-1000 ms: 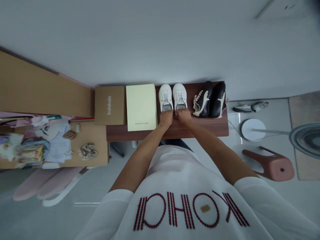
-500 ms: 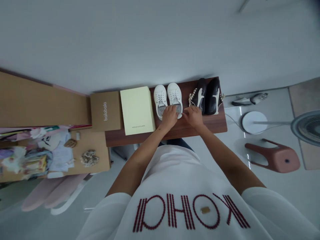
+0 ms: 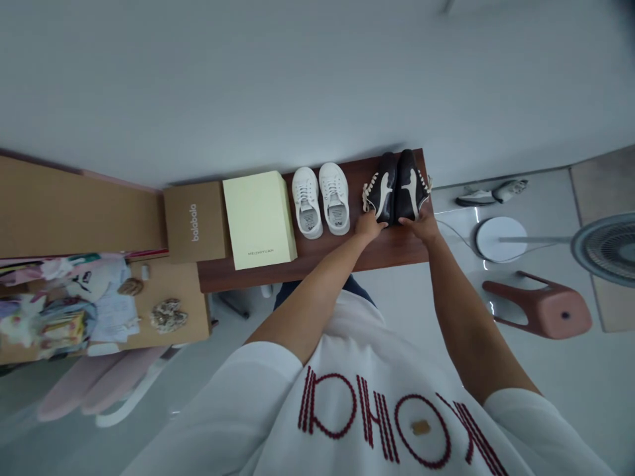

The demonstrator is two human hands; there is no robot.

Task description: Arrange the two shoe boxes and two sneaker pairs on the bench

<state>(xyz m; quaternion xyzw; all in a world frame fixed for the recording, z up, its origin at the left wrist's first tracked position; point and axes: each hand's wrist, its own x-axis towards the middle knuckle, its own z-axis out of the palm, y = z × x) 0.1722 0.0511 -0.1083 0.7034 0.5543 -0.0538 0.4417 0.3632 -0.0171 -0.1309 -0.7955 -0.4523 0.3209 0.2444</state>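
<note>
Both hands have shifted along from the white sneakers (image 3: 320, 201) to the black-and-white shoes (image 3: 397, 188), and the sneakers now sit untouched. The shoes lie side by side on the dark, wood-grained worktop (image 3: 317, 264), toes toward the wall, heels toward the person. Their smooth, faintly glossy black uppers carry a curved white stripe, and chunky cream laces splay out at the outer sides. The left hand (image 3: 370, 227) and the right hand (image 3: 421, 228) stay apart, one at each heel, with the fingertips against the rear of the shoes. Whether they are truly gripping or only touching is hard to tell at this angle.

The sneakers, in white leather with grey insoles showing, stand just beside the shoes on the left. Next along is a pale yellow-green box (image 3: 259, 220) printed MEIZHIYUAN, touching a brown cardboard box (image 3: 194, 221) with white balabala lettering. The person wears a loose white top (image 3: 347, 410) with beaded red lettering. Off the worktop, a pink plastic stool (image 3: 538, 309) lies on its side on the glossy floor (image 3: 546, 377), near the round white base (image 3: 496, 238) of a fan (image 3: 608, 248)
</note>
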